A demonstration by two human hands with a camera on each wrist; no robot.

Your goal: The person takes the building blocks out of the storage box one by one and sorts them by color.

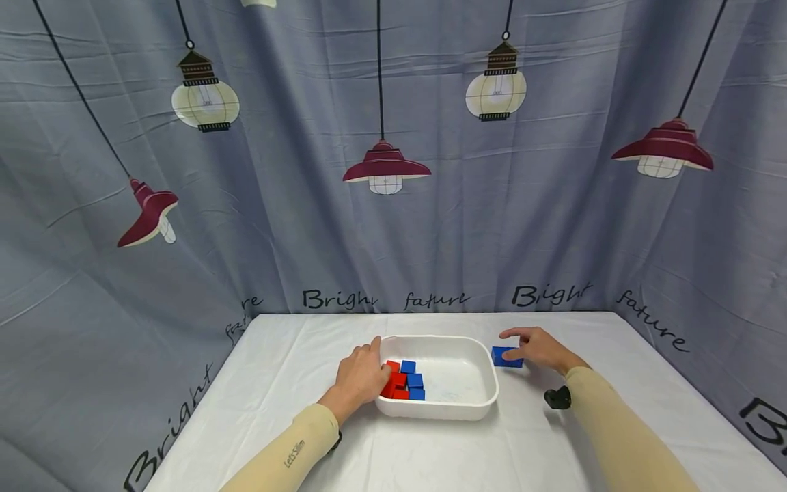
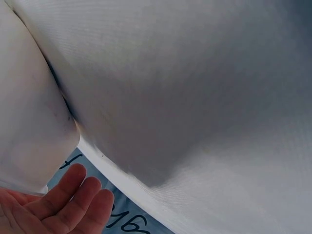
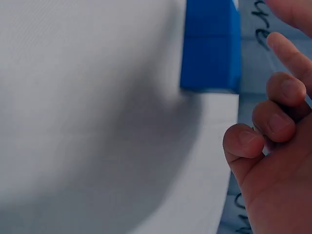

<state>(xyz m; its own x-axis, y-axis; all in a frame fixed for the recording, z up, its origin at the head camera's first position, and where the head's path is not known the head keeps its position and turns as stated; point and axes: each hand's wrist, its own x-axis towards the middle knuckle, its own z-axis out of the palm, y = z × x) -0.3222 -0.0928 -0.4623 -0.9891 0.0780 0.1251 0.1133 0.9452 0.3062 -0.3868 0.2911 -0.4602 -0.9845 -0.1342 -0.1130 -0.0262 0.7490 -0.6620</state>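
My left hand [image 1: 359, 374] holds the left rim of a white plastic tub [image 1: 436, 408], thumb over the edge and fingers along the outside. In the left wrist view, three slightly bent fingers [image 2: 73, 200] show beside the tub's outer wall. Several red blocks [image 1: 399, 380] and blue blocks [image 1: 415, 380] lie in the tub's left part. Just outside its right end sit blue pieces [image 3: 209, 48], side by side with a seam between them. Over them hovers my right hand [image 1: 541, 348], thumb and index finger spread apart, other fingers curled in.
A white cloth [image 1: 418, 458] covers the table. Behind and around it hangs a grey-blue curtain [image 1: 295, 225] printed with lamps and lettering. A dark round device [image 1: 557, 398] sits at the right wrist, low over the cloth.
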